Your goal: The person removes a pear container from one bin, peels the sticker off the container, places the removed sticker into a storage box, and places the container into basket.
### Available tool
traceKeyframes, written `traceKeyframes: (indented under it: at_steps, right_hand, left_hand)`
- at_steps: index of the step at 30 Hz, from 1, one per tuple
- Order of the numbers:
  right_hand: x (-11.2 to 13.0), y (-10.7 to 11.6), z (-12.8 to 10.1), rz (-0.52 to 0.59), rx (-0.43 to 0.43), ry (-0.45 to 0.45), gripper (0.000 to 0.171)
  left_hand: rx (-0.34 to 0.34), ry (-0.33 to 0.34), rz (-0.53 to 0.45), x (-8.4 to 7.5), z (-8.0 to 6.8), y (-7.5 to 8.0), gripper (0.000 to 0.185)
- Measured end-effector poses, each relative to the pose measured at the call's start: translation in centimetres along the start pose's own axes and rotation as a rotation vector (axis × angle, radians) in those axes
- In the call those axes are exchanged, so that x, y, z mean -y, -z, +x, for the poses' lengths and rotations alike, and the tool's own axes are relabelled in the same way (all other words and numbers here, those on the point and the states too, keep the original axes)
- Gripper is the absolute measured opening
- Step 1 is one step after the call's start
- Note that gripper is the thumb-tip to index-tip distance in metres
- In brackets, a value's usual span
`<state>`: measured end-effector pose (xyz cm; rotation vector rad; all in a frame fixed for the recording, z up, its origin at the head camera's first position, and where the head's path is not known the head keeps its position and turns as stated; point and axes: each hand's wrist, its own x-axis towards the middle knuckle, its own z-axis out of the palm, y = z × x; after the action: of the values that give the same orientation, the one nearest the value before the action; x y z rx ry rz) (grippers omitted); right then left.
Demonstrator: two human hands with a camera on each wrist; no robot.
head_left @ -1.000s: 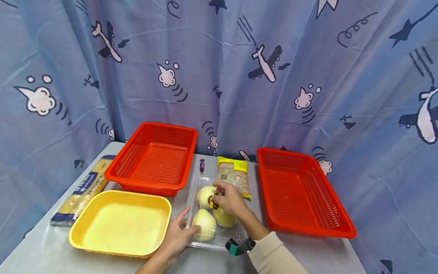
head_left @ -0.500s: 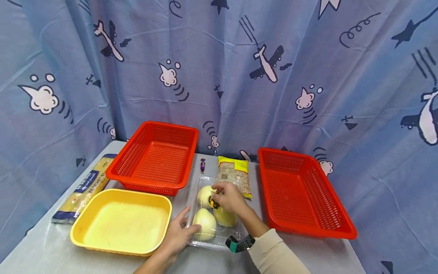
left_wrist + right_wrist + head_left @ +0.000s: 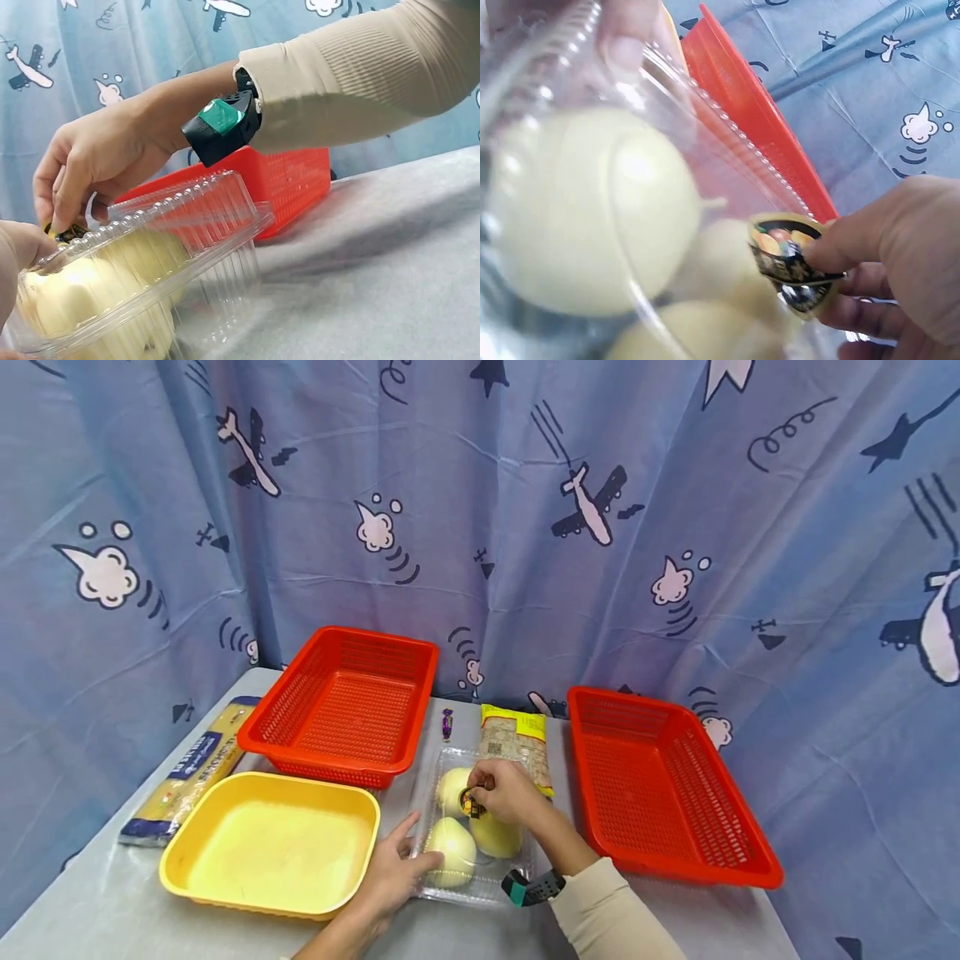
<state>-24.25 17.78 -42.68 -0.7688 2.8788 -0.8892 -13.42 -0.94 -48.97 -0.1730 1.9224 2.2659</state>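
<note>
Pinching a small black-and-yellow sticker between thumb and fingertips, the right hand hovers over the lid of the clear clamshell box — the label curls up off the plastic at its near end. Inside the box lie three pale round fruits. The left hand rests against the box's left edge, fingers fairly straight, thumb pressed on the lid. Left of the box sits a yellow tray; behind it, a yellow snack packet; to its right, a red basket.
</note>
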Motion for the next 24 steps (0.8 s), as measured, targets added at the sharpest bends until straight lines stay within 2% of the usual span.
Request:
traceKeyframes:
  at_steps: [5,8,11,18,24]
  right_hand:
    - [-0.3,0.6,-0.1,0.037,0.034,0.017,0.013]
    - [-0.5,0.6,-0.2,0.055,0.0,0.017,0.013]
    - [-0.7,0.4,-0.6,0.131,-0.064,0.007,0.012]
    - [-0.7,-0.6,-2.3,0.552,-0.174,-0.086,0.008]
    - [-0.2,-0.8,-3.6,0.779,-0.251,-0.153,0.016]
  left_hand:
    - [-0.001,0.005,-0.015,0.1,0.1,-0.1,0.086]
    - [-0.003,0.0,-0.015,0.1,0.0,-0.1,0.086]
    - [-0.004,-0.005,-0.008,0.0,0.0,-0.2,0.087]
    - [-0.005,0.003,0.011,0.0,-0.1,-0.1,0.086]
    - [-0.004,0.012,0.014,-0.1,-0.2,-0.2,0.086]
